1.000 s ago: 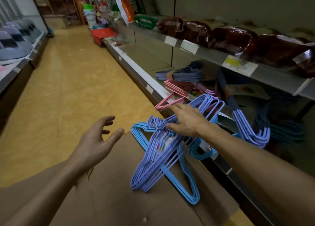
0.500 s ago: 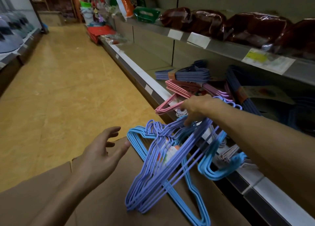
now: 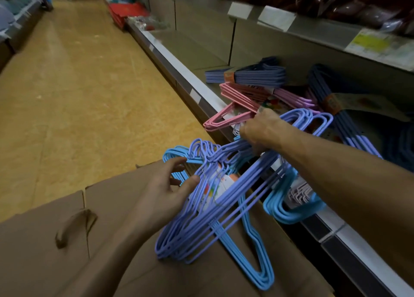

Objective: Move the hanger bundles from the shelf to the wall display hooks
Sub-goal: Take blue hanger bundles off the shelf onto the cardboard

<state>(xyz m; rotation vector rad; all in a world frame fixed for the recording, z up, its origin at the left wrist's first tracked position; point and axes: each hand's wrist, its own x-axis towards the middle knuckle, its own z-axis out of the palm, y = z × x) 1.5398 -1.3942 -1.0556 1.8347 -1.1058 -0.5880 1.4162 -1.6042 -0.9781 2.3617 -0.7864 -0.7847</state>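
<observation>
A lilac hanger bundle [image 3: 201, 225] with a paper label lies slanted over a light blue hanger bundle [image 3: 253, 258] on a cardboard box [image 3: 67, 240]. My right hand [image 3: 259, 131] is shut on the lilac bundle's upper end at the shelf edge. My left hand [image 3: 165, 189] is open, its fingertips touching the hook ends of the lilac and light blue bundles. A pink bundle [image 3: 228, 117] and more dark blue bundles [image 3: 253, 74] lie on the lower shelf [image 3: 197, 88]. No wall hooks are in view.
Another light blue bundle [image 3: 289, 209] hangs over the shelf's front rail. An upper shelf [image 3: 313, 27] with price tags carries brown wrapped goods. The yellow aisle floor [image 3: 78, 83] stretches left, with another shelf unit on its far side.
My left hand has moved right and reached the hook ends of the bundles. My right hand has closed on the lilac bundle near the shelf edge.
</observation>
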